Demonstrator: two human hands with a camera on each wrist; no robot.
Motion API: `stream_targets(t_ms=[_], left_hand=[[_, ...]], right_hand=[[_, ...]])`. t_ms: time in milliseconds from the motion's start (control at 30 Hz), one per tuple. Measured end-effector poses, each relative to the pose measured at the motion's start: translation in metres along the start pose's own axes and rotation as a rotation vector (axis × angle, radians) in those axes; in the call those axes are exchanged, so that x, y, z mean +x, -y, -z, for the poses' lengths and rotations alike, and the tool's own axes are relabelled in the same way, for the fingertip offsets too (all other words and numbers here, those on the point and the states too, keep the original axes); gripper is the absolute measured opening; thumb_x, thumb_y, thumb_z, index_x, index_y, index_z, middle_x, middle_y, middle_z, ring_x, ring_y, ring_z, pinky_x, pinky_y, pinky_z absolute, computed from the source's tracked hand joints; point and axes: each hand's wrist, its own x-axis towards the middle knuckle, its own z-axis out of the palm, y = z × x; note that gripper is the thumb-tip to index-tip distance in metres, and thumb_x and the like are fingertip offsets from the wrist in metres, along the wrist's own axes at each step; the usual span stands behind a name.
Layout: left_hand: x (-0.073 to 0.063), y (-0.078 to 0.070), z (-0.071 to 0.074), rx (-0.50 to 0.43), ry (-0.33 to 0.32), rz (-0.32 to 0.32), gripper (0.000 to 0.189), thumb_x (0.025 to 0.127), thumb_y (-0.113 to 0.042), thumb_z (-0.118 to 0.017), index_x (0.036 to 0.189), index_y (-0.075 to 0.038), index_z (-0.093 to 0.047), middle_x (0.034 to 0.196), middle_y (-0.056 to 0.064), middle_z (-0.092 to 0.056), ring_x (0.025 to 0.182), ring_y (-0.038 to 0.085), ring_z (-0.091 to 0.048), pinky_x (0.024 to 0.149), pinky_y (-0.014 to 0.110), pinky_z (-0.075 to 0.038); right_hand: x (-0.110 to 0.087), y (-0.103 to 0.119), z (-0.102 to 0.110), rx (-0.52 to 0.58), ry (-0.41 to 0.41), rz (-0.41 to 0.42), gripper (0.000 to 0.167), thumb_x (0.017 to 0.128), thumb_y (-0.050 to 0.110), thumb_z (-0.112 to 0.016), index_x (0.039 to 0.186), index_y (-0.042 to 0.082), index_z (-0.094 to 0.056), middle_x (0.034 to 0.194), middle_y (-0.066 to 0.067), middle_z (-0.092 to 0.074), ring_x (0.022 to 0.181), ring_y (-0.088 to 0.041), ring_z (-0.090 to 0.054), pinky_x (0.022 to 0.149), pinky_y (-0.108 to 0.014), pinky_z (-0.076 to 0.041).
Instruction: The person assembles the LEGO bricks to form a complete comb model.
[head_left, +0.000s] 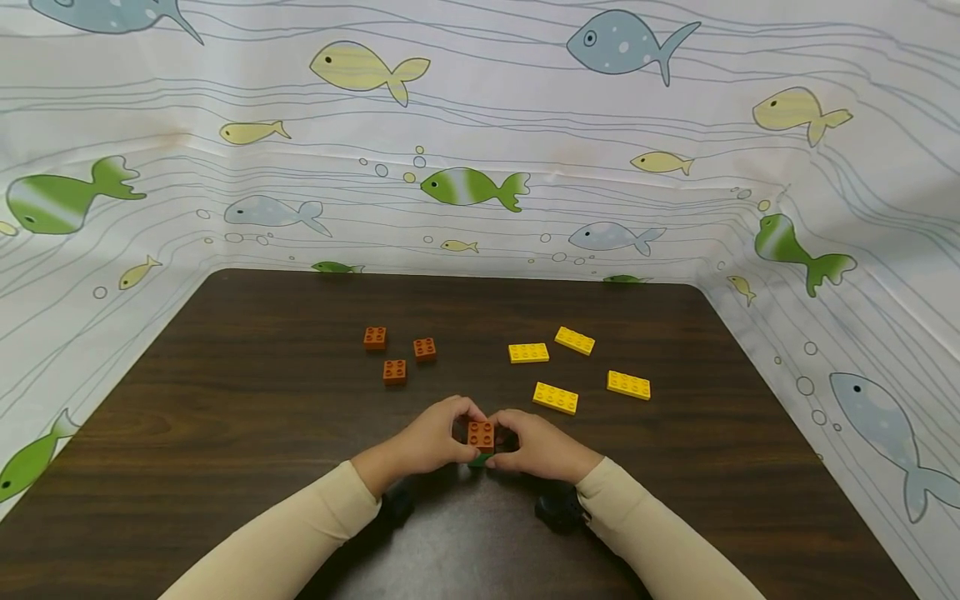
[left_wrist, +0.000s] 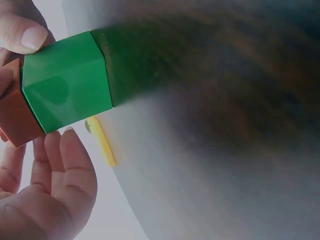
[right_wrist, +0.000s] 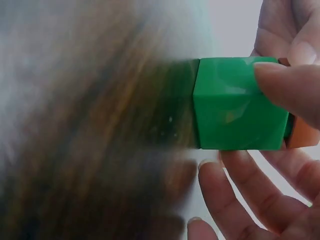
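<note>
An orange toy building brick [head_left: 481, 437] with studs on top sits on a green block [left_wrist: 67, 82], whose base meets its own reflection in the dark tabletop. My left hand [head_left: 431, 435] pinches the orange brick from the left, its thumb at the near side and a finger behind. From the right, my right hand [head_left: 546, 447] grips the green block, thumb [right_wrist: 287, 90] pressed along its upper part near the joint. The other fingers of both hands spread loosely below and beside the stack. Most of the green block is hidden in the head view.
Three more orange bricks [head_left: 394, 372] lie at the back left of the brown table [head_left: 247, 400]. Several flat yellow bricks [head_left: 555, 397] lie at the back right. A white fish-patterned curtain [head_left: 480, 108] surrounds the back and sides.
</note>
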Motion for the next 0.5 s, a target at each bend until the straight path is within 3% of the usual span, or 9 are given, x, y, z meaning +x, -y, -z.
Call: stream_targets(t_ms=[300,500], left_hand=[[0.000,0.001,0.000,-0.023,-0.013,0.030,0.031,0.079,-0.005,-0.075,0.107,-0.005,-0.060,0.106,0.007,-0.055,0.097,0.021,-0.054,0.079,0.036,-0.046],[-0.001,0.002,-0.001,-0.046,-0.021,0.032,0.032,0.080,-0.005,-0.076,0.107,-0.004,-0.061,0.105,0.007,-0.055,0.096,0.023,-0.054,0.074,0.033,-0.047]], right_hand=[[-0.014,0.012,0.000,0.040,-0.143,0.019,0.039,0.088,0.026,-0.072,0.122,0.015,-0.056,0.115,0.004,-0.058,0.104,-0.016,-0.057,0.090,-0.036,-0.049],[-0.016,0.015,-0.001,0.009,-0.170,0.032,0.033,0.090,0.028,-0.069,0.118,0.017,-0.057,0.114,0.005,-0.060,0.107,-0.016,-0.058,0.093,-0.040,-0.048]])
